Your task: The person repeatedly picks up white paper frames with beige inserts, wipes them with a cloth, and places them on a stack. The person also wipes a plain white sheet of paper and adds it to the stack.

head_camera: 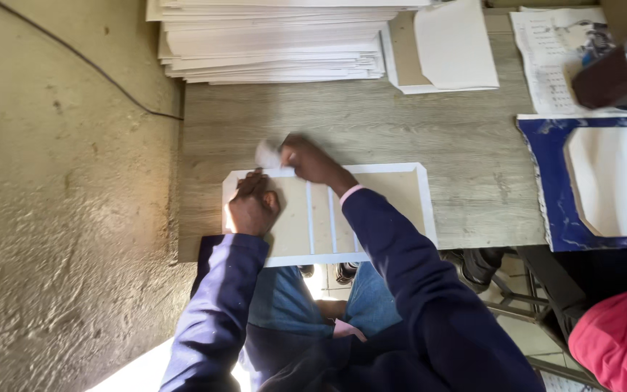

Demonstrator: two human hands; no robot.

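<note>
The white-bordered cardboard panel (393,192) lies at the wooden table's (415,123) near edge. Your left hand (252,205) presses flat on its left end; your right hand (306,158) pinches a white cloth wad (268,153) at its far edge. Beyond it sits a paper stack (270,40).

A pale grey wood-grain table (371,131) carries everything. A flat tan cardboard panel with white borders and white strips (393,190) lies directly under both hands. Beyond the hands sits a tall stack of white sheets (273,43). To their right lies a blue-edged board with a cream cut-out piece (604,181), and farther off a printed paper sheet (549,54).
</note>
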